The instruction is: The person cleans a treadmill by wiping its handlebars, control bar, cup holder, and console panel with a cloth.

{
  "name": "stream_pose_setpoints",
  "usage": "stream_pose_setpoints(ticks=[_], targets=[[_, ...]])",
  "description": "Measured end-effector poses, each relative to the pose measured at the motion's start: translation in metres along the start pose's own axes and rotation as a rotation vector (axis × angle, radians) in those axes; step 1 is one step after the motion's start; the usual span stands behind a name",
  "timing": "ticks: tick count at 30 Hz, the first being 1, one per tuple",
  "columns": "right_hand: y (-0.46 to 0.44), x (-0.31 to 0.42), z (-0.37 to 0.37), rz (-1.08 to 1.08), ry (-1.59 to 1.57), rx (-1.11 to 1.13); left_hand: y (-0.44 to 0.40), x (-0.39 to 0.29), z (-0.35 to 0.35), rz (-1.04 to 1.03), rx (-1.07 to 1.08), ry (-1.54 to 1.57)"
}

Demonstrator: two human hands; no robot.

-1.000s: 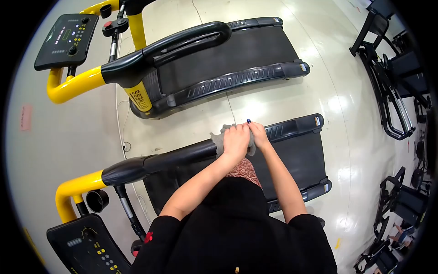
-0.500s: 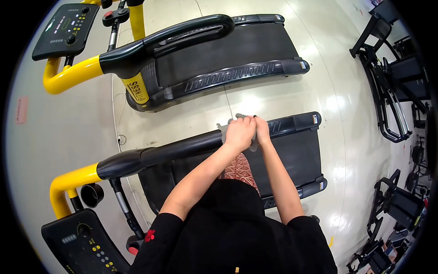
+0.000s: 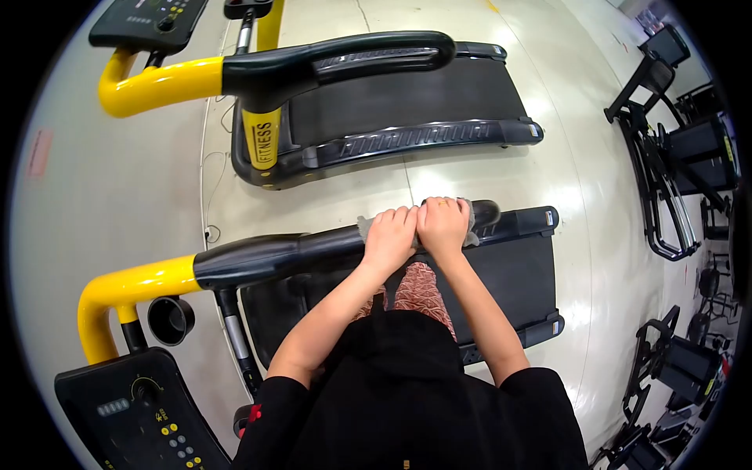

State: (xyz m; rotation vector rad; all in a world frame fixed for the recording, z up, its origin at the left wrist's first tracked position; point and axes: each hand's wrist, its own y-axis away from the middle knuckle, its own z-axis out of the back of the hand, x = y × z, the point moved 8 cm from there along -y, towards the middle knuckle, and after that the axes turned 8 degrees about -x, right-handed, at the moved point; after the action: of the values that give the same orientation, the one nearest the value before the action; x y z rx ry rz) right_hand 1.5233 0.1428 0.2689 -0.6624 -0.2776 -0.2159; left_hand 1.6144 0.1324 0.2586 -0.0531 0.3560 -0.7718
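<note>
A grey cloth (image 3: pixel 365 228) is draped over the black handrail (image 3: pixel 329 244) of the nearer treadmill. My left hand (image 3: pixel 391 237) presses the cloth onto the rail, its fingers wrapped over the top. Right beside it, my right hand (image 3: pixel 444 225) is also closed over the cloth and rail, with a ring on one finger. Grey edges of the cloth stick out on the outer side of each hand. The rail's rounded end (image 3: pixel 489 211) shows past my right hand. Under the rail lies the black running belt (image 3: pixel 513 274).
A second treadmill (image 3: pixel 407 98) with yellow and black rails stands beyond. At the lower left are a console (image 3: pixel 141 415) and a cup holder (image 3: pixel 171 319). Black gym machines (image 3: pixel 658 78) line the right side. A cable (image 3: pixel 205 180) runs along the floor at left.
My right hand has moved from beside the rail to on top of it, with the cloth spread under both hands. The rail's end has come into sight. The view has shifted slightly.
</note>
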Motion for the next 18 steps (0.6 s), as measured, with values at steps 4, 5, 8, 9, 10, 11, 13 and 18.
stream_pose_setpoints(ticks=[4,5,8,9,10,11,13,18], targets=[[0.006,0.062,-0.02,0.04,-0.042,0.094,0.038,0.048,0.031,0.054,0.007,-0.022],[0.009,0.078,-0.023,0.045,-0.055,0.097,0.048,0.059,0.037,0.076,0.015,-0.046],[0.018,0.122,-0.034,0.055,-0.113,0.093,0.075,0.087,0.059,0.111,-0.032,-0.108],[0.022,0.136,-0.038,0.056,-0.116,0.094,0.083,0.094,0.067,0.118,-0.076,-0.142],[0.024,0.149,-0.042,0.059,-0.12,0.094,0.091,0.1,0.069,0.121,-0.077,-0.148],[0.026,0.162,-0.044,0.061,-0.127,0.093,0.097,0.105,0.075,0.124,-0.13,-0.185],[0.032,0.184,-0.039,0.059,-0.198,0.008,0.111,0.114,0.089,0.136,-0.231,-0.258],[0.042,0.22,-0.051,0.104,-0.273,0.085,0.136,0.133,0.109,0.24,-0.267,-0.252]])
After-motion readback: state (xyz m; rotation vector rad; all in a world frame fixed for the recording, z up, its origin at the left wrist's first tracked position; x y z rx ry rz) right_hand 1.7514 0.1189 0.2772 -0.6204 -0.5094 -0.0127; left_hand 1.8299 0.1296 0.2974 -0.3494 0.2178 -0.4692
